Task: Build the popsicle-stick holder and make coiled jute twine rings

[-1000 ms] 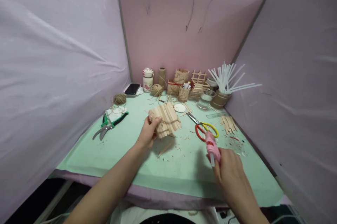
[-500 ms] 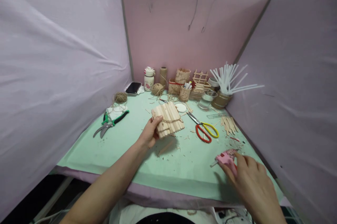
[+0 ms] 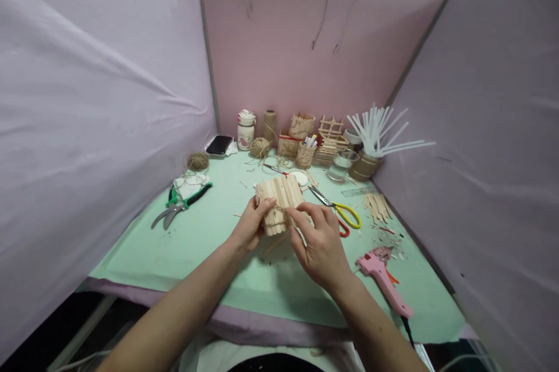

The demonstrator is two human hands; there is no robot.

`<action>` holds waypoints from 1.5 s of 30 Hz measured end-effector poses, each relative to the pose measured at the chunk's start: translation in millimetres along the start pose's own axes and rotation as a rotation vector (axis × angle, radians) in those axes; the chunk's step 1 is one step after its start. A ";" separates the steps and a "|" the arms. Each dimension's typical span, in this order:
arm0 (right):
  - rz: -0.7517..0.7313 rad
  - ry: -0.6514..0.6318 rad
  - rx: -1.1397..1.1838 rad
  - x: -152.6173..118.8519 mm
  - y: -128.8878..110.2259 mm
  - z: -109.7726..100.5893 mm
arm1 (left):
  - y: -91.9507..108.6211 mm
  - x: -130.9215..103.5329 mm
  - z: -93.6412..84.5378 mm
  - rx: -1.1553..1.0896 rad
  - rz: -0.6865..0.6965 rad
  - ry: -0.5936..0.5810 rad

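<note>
A bundle of pale wooden craft sticks, wound with twine, is lifted a little above the green table mat. My left hand grips its left side. My right hand pinches its right side at the twine. The pink glue gun lies on the mat to the right of my right hand, with nothing touching it.
Red-and-yellow scissors lie behind my right hand. Green-handled pliers lie at the left. Twine balls, a phone, a bottle, stick-built pieces, a cup of white glue sticks and loose sticks line the back and right. Cloth screens close three sides.
My right hand has set the pink glue gun down on the mat at the right and moved left onto the stick bundle. The left hand has kept its hold and turned the bundle more upright.
</note>
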State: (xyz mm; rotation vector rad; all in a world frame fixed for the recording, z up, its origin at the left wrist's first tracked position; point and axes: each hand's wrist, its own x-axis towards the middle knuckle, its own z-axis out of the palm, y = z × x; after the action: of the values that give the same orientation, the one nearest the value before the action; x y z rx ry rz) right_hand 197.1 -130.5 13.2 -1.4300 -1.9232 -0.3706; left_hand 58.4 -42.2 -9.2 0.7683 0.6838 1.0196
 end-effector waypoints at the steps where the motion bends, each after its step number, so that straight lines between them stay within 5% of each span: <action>1: 0.003 -0.002 0.000 -0.6 0.7 0.4 | 0.0 0.0 0.2 0.017 -0.005 0.020; 13: -0.013 0.007 -0.040 -1.6 0.4 2.8 | 1.7 -3.0 4.2 -0.005 -0.040 0.027; 20: -0.034 0.132 0.019 -5.2 1.9 -0.3 | 0.0 -2.0 2.4 -0.006 -0.036 0.033; 45: -0.023 0.087 0.046 -7.2 -0.2 4.4 | -2.3 -6.4 4.0 0.038 0.023 -0.044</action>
State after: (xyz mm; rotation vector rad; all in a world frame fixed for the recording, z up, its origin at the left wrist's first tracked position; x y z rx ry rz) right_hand 196.4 -133.1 5.2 -1.3415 -1.8676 -0.3912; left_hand 60.3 -49.7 -8.0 0.8316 0.6592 1.0098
